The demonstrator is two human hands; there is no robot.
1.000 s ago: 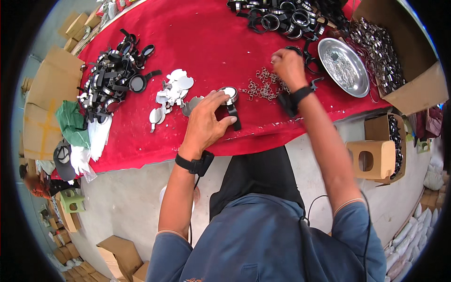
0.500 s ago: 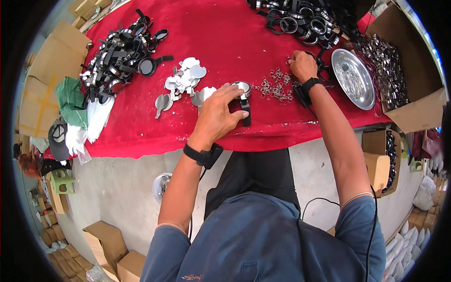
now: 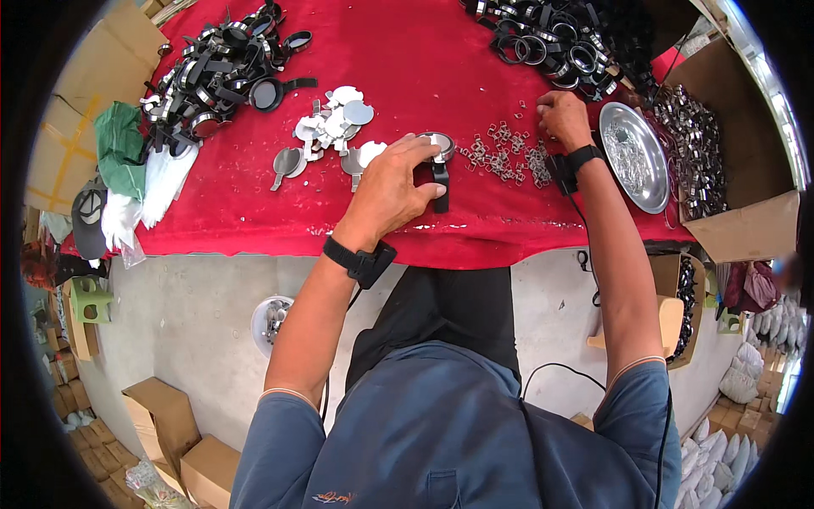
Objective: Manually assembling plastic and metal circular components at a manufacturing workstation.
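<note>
My left hand (image 3: pixel 392 182) holds a round black-rimmed piece with a pale face and a short black handle (image 3: pixel 441 193), flat on the red cloth. Its fingers reach the rim and the thumb presses by the handle. Beside this hand lie silver discs with tabs (image 3: pixel 285 163), with a heap of pale discs (image 3: pixel 335 123) beyond. Farther right, my right hand (image 3: pixel 563 119) is low over the cloth, its fingers curled together; whatever they pinch is hidden. Small wire-like metal clips (image 3: pixel 509 157) lie scattered just left of that hand and wrist.
Black-rimmed handled pieces (image 3: pixel 208 81) are heaped at the far left, black rings (image 3: pixel 551 42) at the far right. A steel oval tray (image 3: pixel 653 188) of small metal parts stands right of my right forearm, before a carton (image 3: pixel 746 225) with metal pieces. Cartons (image 3: pixel 210 471) sit on the floor.
My right hand has shifted slightly right, and its fingers have drawn together. The left hand keeps its hold on the black-rimmed piece. The whole view has shifted a little.
</note>
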